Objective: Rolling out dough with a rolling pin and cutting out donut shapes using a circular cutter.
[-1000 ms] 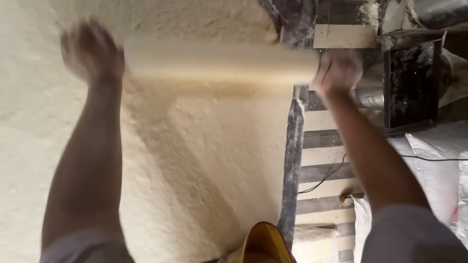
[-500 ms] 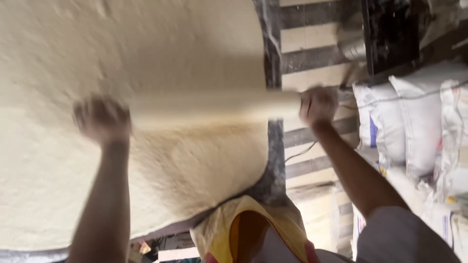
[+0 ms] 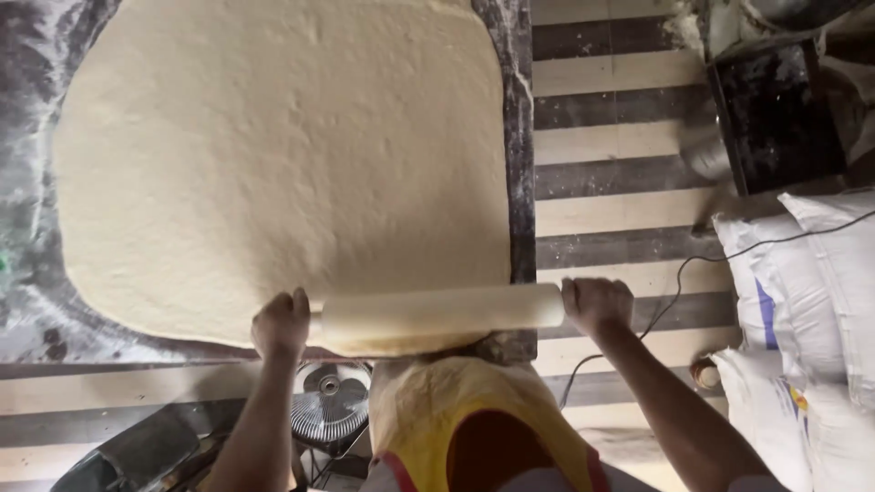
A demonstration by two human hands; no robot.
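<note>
A large pale sheet of dough (image 3: 273, 164) lies spread over a dark floured worktop (image 3: 519, 137). A long pale rolling pin (image 3: 442, 314) rests across the dough's near edge, close to my body. My left hand (image 3: 281, 323) grips the pin's left handle. My right hand (image 3: 597, 305) grips its right handle, out past the worktop's right edge. I wear a yellow apron (image 3: 474, 419).
A striped floor (image 3: 620, 118) runs along the right of the worktop. White sacks (image 3: 811, 337) are stacked at the right, with a dark tray (image 3: 775, 114) above them and a black cable (image 3: 679, 269) crossing the floor. A small fan (image 3: 330, 401) sits below the worktop's near edge.
The rolling pin has come back over the dough toward me, from mid-sheet to the near edge. Both hands stayed on its handles. The view has pulled back, so more of the dough shows.
</note>
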